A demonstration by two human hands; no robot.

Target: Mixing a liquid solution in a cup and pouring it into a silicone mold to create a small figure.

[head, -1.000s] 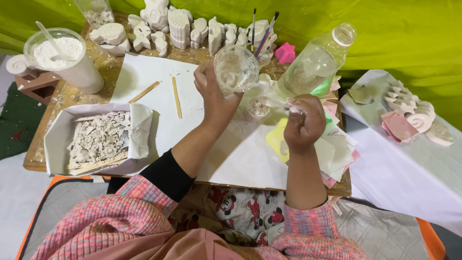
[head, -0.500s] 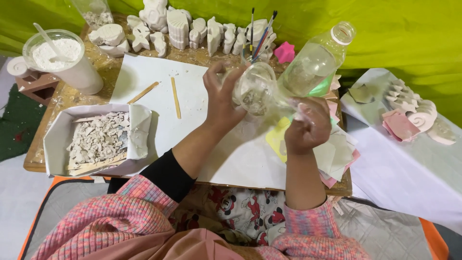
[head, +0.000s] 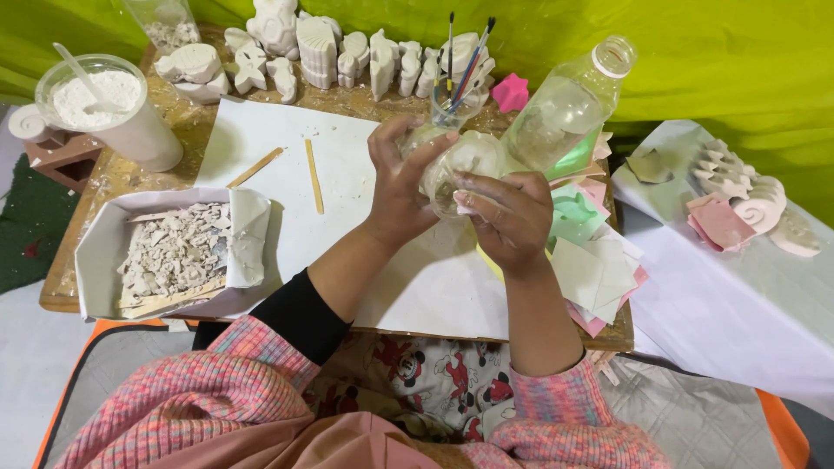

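Sticks [head: 287, 168] lie on paper [head: 261, 143], right of box [head: 104, 252].

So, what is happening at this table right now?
A person in a pink sweater holds a clear plastic mould up over the white paper with both hands: the left hand grips its side, the right hand presses on it from the front. A plastic bottle leans just behind. A tub of white powder, a box of broken plaster bits and a row of white plaster figures stand around.

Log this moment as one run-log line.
left hand: holds clear mould | right hand: fingers pressing mould | above white paper sheet | clear bottle beside
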